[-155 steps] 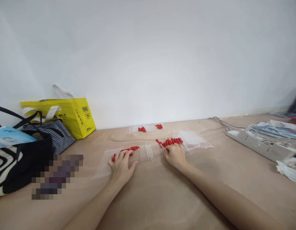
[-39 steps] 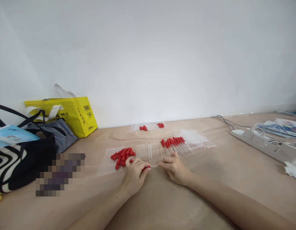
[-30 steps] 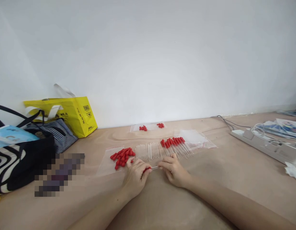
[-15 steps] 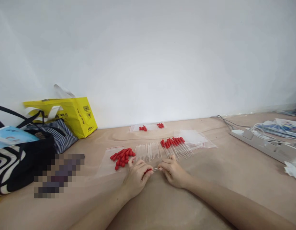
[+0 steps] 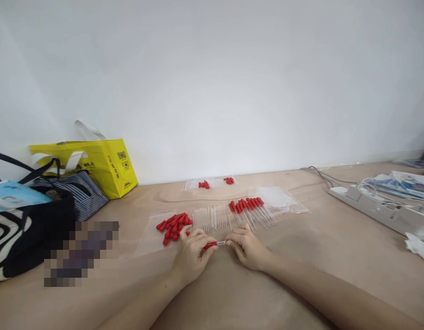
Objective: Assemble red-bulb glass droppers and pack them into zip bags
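My left hand (image 5: 193, 252) pinches a red rubber bulb (image 5: 210, 245) at the table's front middle. A thin clear tube (image 5: 221, 243) runs from the bulb to my right hand (image 5: 246, 247), whose fingers are closed on it. Left of my hands, loose red bulbs (image 5: 176, 223) lie piled on a clear plastic bag (image 5: 152, 236). Just beyond my hands is a row of bare clear tubes (image 5: 212, 217). To the right of that row lie several tubes with red bulbs on their ends (image 5: 248, 206).
Further back are small red bulbs on a bag (image 5: 219, 182) and clear bags (image 5: 280, 199). At left stand a yellow bag (image 5: 112, 165), a striped pouch (image 5: 86, 192) and a black bag (image 5: 57, 233). A power strip (image 5: 377, 208), cables and papers (image 5: 400, 183) lie at right.
The camera view has shifted slightly. More of the red bulb shows between the fingers of my left hand, and both hands remain close together on the bulb and tube.
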### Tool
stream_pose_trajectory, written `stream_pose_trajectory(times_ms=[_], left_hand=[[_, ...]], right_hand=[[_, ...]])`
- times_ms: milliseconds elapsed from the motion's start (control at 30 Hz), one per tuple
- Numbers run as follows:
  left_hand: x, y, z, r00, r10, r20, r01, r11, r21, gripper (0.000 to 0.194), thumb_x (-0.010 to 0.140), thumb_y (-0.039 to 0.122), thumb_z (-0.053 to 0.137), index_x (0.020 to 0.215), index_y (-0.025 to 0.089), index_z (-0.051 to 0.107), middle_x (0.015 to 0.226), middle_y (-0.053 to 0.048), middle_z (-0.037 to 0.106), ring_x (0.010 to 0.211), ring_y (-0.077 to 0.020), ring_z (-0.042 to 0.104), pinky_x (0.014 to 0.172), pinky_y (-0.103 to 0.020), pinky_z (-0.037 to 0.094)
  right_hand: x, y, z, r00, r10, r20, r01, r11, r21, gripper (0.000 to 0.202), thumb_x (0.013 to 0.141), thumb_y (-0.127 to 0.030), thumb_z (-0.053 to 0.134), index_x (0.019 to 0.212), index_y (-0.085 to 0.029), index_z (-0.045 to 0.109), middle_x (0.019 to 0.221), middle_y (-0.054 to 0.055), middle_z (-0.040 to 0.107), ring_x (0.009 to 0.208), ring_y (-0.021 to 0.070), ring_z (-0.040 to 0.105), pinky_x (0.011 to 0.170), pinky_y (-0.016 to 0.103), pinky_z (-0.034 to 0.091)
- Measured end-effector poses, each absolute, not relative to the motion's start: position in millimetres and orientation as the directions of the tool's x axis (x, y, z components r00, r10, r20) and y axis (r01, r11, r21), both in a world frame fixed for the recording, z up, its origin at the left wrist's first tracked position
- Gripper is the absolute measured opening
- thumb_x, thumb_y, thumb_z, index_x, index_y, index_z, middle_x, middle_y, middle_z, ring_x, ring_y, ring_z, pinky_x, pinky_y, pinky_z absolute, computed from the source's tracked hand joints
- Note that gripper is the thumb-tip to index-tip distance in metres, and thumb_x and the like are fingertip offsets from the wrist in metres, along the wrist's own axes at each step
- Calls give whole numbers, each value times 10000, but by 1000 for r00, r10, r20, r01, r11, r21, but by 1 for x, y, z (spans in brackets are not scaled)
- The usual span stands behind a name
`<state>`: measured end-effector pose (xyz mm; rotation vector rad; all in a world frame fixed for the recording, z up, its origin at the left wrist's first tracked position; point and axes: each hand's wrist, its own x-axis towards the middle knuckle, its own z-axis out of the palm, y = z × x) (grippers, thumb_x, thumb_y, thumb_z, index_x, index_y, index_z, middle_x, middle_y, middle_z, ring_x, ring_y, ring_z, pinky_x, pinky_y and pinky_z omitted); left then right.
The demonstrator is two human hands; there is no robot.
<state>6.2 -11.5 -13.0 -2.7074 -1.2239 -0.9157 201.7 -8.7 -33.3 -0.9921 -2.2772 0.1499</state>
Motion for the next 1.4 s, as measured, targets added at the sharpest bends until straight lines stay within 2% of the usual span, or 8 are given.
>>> stream_pose_trajectory(times_ms=[300, 500, 633, 767, 867, 967, 1167, 1400], left_hand=[[5, -9, -9, 464, 717, 520, 719, -648, 250, 132, 799, 306, 514, 750, 236, 615, 642, 37, 627, 722, -156, 534, 877, -424, 176], [1, -7, -11, 494, 721, 486, 711, -657, 250, 138, 802, 333, 516, 742, 265, 620, 677, 51, 651, 750, -167, 530, 879, -446, 148], [0, -7, -11, 510, 714, 479, 718, -661, 220, 140, 806, 361, 504, 868, 294, 611, 811, 35, 668, 838, -190, 526, 881, -439, 165], [-7, 0, -11, 316, 753, 578, 825, -519, 225, 349, 768, 410, 524, 1083, 259, 522, 1010, -46, 621, 949, -239, 497, 855, -427, 227], [-14, 7, -11, 196, 756, 624, 884, -412, 222, 283, 764, 357, 523, 1018, 235, 547, 975, -56, 626, 934, -241, 510, 844, -426, 243], [-21, 10, -10, 170, 764, 623, 915, -358, 189, 182, 750, 289, 530, 917, 240, 581, 944, -40, 630, 938, -242, 510, 843, -435, 234], [-35, 8, -1, 191, 847, 496, 954, -280, 111, 140, 681, 262, 592, 817, 247, 617, 932, -35, 608, 950, -253, 490, 817, -447, 244], [-45, 11, 2, 254, 859, 444, 960, -280, -8, 129, 732, 221, 556, 818, 265, 641, 940, -39, 597, 944, -241, 485, 830, -468, 220]], right_hand=[[203, -5, -30, -521, 699, 490, 603, 708, -368, 233, 881, -177, 344, 844, -177, 575, 749, 17, 579, 693, 118, 490, 676, 274, 265], [209, -7, -20, -562, 662, 496, 700, 700, -141, 168, 838, -265, 463, 818, -225, 625, 734, 16, 572, 741, 149, 439, 653, 305, 206], [208, -10, -23, -597, 659, 457, 701, 705, -101, 154, 825, -247, 472, 786, -201, 614, 722, 16, 596, 723, 144, 448, 648, 304, 207], [205, 1, -23, -348, 817, 459, 846, 485, -223, 176, 816, -213, 449, 750, -188, 611, 732, 32, 614, 739, 157, 488, 664, 284, 236], [200, 19, -19, -103, 908, 405, 919, 243, -309, 204, 821, -226, 420, 785, -182, 616, 750, 51, 634, 750, 170, 529, 661, 271, 259], [193, 35, -17, 10, 935, 354, 952, 100, -290, 190, 799, -233, 436, 854, -172, 608, 772, 69, 646, 787, 192, 553, 684, 282, 266], [182, 50, -18, 59, 944, 323, 971, 21, -237, 199, 775, -209, 428, 892, -155, 580, 788, 90, 647, 817, 206, 559, 722, 313, 255], [182, 50, -14, 38, 957, 286, 970, 34, -241, 204, 775, -235, 419, 813, -181, 612, 885, 80, 643, 881, 199, 542, 742, 319, 242]])
